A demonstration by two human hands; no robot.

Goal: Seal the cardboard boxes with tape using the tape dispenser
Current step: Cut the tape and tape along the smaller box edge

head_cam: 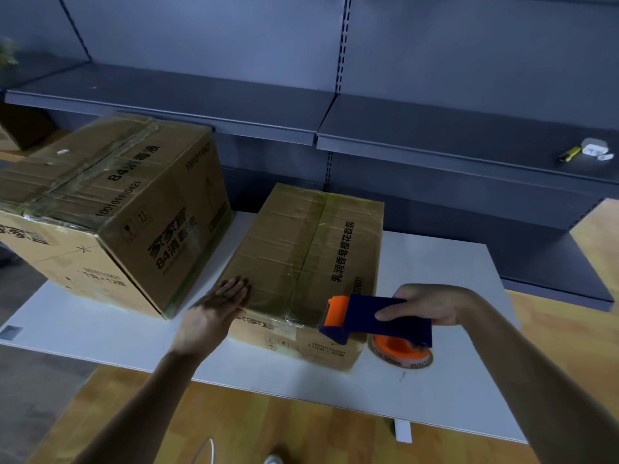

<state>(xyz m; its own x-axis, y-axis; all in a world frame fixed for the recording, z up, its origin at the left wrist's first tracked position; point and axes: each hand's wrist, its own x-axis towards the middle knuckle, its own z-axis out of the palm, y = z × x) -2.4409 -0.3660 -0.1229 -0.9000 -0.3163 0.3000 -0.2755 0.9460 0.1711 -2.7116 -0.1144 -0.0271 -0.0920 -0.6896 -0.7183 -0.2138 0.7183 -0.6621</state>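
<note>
A flat cardboard box (301,249) lies on the white table (100,333), with clear tape running along its centre seam. My left hand (217,308) presses flat on the box's near left corner, fingers straight. My right hand (432,304) grips a blue and orange tape dispenser (375,319), its orange roller end touching the box's near right edge. The tape roll (400,351) hangs under the dispenser, just off the box's right side. A larger taped cardboard box (110,209) stands to the left.
Grey metal shelving (435,135) runs behind the table. On the right shelf lie a yellow utility knife (569,154) and a small white case (594,147). The floor is wooden below the table's near edge.
</note>
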